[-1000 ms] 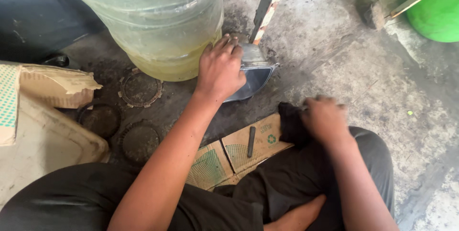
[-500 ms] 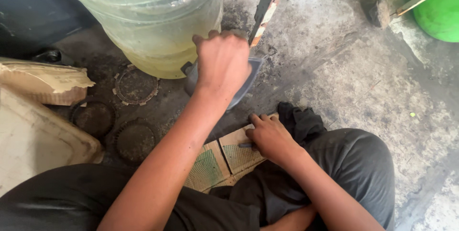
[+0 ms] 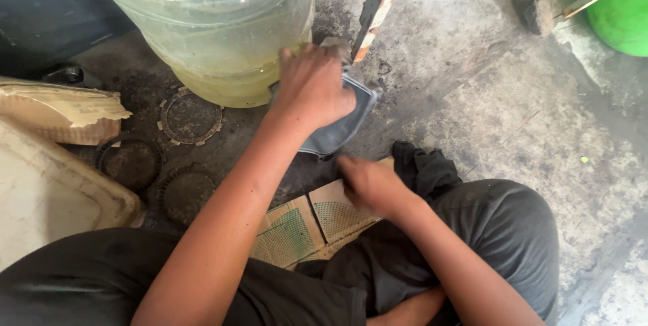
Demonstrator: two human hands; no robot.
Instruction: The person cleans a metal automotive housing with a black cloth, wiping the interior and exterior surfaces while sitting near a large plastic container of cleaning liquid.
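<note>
My left hand [image 3: 314, 90] grips the rim of a shallow grey metal pan [image 3: 341, 130] that rests tilted on the floor against a large clear water jug [image 3: 216, 29]. Holding yellowish liquid at its bottom, the jug stands just behind the hand. Blurred by motion, my right hand [image 3: 368, 184] hovers over a flattened piece of printed cardboard [image 3: 297, 231] in front of my crossed legs, just below the pan. Its fingers look curled; whether they hold anything is hidden.
Three toothed round friction rings [image 3: 190, 118] lie on the oily floor at left. Torn cardboard [image 3: 61, 113] and a beige plastic container [image 3: 54, 198] sit far left. A black rag [image 3: 422, 164], a leaning slat [image 3: 378, 2], a hammer head [image 3: 533, 9] and a green tub [image 3: 624, 15] lie right.
My right hand left the black rag, went down onto the cardboard where a small dark rod lay, and now lifts toward the pan. My left hand has kept its hold on the pan.
</note>
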